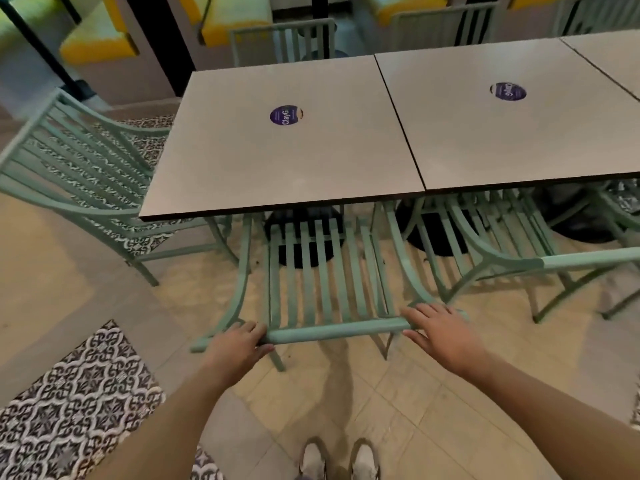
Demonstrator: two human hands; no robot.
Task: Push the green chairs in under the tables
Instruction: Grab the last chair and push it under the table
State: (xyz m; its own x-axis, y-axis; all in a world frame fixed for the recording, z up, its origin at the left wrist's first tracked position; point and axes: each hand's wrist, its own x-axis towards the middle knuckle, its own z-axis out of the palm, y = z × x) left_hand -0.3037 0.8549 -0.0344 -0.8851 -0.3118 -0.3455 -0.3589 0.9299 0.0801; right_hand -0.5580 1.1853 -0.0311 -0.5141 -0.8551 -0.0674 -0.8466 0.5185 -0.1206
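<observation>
I am grasping the top rail of the green chair (318,289) with my left hand (239,344); my right hand (440,332) is resting released on it, seat partly beneath the counter (277,161).

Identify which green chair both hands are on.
The middle chair at the left table: the left hand and right hand sit on its top rail. The chairs to its left and right are untouched.
</observation>
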